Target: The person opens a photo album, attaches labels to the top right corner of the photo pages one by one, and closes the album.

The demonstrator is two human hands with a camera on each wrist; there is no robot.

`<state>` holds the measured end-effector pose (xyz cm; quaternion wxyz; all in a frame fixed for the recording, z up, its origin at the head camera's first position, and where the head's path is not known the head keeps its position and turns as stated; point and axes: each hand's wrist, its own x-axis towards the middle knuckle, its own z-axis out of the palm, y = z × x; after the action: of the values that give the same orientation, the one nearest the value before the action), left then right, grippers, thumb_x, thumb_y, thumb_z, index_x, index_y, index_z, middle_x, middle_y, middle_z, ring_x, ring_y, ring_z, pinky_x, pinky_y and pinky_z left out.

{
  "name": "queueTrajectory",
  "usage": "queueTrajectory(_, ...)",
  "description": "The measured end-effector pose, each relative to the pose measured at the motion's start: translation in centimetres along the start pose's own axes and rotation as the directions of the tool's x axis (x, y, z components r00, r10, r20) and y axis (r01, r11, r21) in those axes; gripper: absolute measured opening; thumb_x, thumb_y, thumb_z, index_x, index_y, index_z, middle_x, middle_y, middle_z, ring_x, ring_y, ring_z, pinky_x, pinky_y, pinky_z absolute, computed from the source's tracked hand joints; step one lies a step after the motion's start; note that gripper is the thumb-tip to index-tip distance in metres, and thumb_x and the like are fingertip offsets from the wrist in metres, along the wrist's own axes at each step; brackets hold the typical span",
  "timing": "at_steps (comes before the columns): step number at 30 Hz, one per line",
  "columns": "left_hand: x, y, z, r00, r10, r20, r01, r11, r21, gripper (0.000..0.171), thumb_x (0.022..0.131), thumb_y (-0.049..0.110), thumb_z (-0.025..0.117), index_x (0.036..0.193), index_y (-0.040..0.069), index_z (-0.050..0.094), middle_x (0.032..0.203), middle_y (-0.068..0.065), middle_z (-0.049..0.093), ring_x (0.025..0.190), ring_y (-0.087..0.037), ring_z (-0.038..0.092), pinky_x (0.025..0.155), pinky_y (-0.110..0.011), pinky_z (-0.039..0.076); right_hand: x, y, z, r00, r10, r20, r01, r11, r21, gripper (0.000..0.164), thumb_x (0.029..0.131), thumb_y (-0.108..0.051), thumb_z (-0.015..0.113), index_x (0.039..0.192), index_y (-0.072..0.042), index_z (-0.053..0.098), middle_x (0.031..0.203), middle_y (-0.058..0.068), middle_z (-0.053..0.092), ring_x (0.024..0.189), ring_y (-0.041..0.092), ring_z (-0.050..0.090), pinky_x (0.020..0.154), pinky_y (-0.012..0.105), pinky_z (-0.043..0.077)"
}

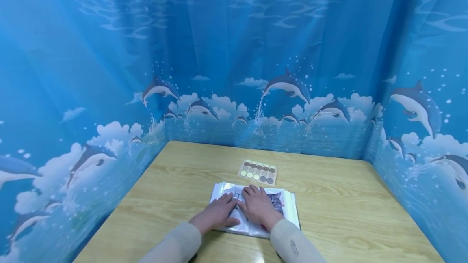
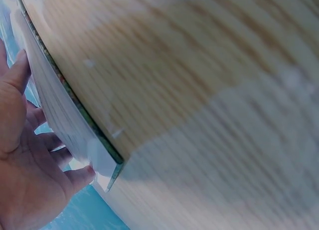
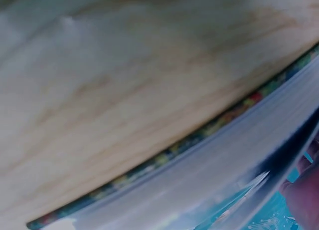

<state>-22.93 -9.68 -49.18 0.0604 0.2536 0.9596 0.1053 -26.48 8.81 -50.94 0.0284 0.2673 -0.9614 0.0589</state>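
Note:
An album with glossy clear-sleeved pages (image 1: 291,210) lies spread on the table, a cat picture (image 1: 275,201) showing on its right page. My left hand (image 1: 218,213) lies flat on the left page, fingers extended. Across the middle of the spread rests my right hand (image 1: 258,205), fingers straight and pointing away from me. The left wrist view shows the thick page stack (image 2: 62,105) above a dark patterned cover edge, with the left hand's fingers along it. In the right wrist view, the colourful cover edge (image 3: 199,135) runs diagonally and only part of the right hand shows.
Just beyond the album lies a sheet of round stickers or discs (image 1: 258,172) in pale green and dark brown rows. The wood-grain table (image 1: 347,206) extends to both sides. Blue dolphin-print curtains (image 1: 234,52) enclose its back and sides.

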Motion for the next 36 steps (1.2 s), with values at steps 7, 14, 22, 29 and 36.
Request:
queueTrajectory(7,0.21,-0.13,0.19,1.0,0.002,0.002,-0.002,1.0,-0.001,0.07,0.091,0.053,0.064,0.144,0.009,0.049,0.153,-0.023,0.036,0.141,-0.041,0.034,0.109,-0.061,0.035,-0.4,0.05,-0.12,1.0,0.009,-0.003,-0.009,1.0,0.018,0.06,0.105,-0.05,0.036,0.143,-0.006,0.05,0.148,0.011,0.047,0.14,0.033,0.036,0.116,0.059,0.021)
queueTrajectory(14,0.1,-0.01,-0.06,1.0,-0.014,0.02,0.015,1.0,-0.023,0.073,0.091,0.052,0.064,0.146,0.007,0.047,0.154,-0.022,0.035,0.142,-0.04,0.031,0.111,-0.061,0.032,-0.79,0.18,-0.06,0.999,0.006,-0.048,-0.004,0.999,0.032,0.055,0.104,-0.043,0.044,0.143,-0.004,0.05,0.146,0.012,0.049,0.139,0.033,0.038,0.116,0.06,0.021)
queueTrajectory(22,-0.09,0.03,-0.15,1.0,0.007,0.007,-0.007,1.0,-0.025,0.073,0.091,0.05,0.065,0.146,0.005,0.046,0.154,-0.024,0.035,0.142,-0.042,0.031,0.11,-0.061,0.032,-1.03,0.46,-0.09,0.998,0.033,-0.048,-0.032,0.999,0.023,0.055,0.103,-0.045,0.044,0.144,-0.008,0.05,0.145,0.01,0.05,0.138,0.03,0.039,0.116,0.06,0.021)
queueTrajectory(29,0.01,-0.11,0.06,1.0,0.0,0.017,0.0,1.0,-0.02,0.072,0.092,0.051,0.064,0.147,0.007,0.046,0.154,-0.022,0.035,0.142,-0.04,0.031,0.11,-0.061,0.032,-0.95,0.71,-0.13,0.997,0.041,-0.064,-0.04,0.999,0.021,0.054,0.103,-0.044,0.046,0.143,-0.008,0.051,0.142,0.013,0.051,0.136,0.032,0.041,0.115,0.06,0.023)
queueTrajectory(36,0.25,-0.27,0.44,1.0,-0.01,0.018,0.011,1.0,-0.005,0.074,0.091,0.054,0.063,0.148,0.009,0.045,0.155,-0.021,0.035,0.143,-0.039,0.031,0.111,-0.059,0.032,-0.62,0.79,-0.21,0.997,0.039,-0.061,-0.037,0.999,0.025,0.053,0.103,-0.044,0.046,0.141,-0.007,0.053,0.142,0.013,0.051,0.137,0.032,0.04,0.115,0.06,0.023)
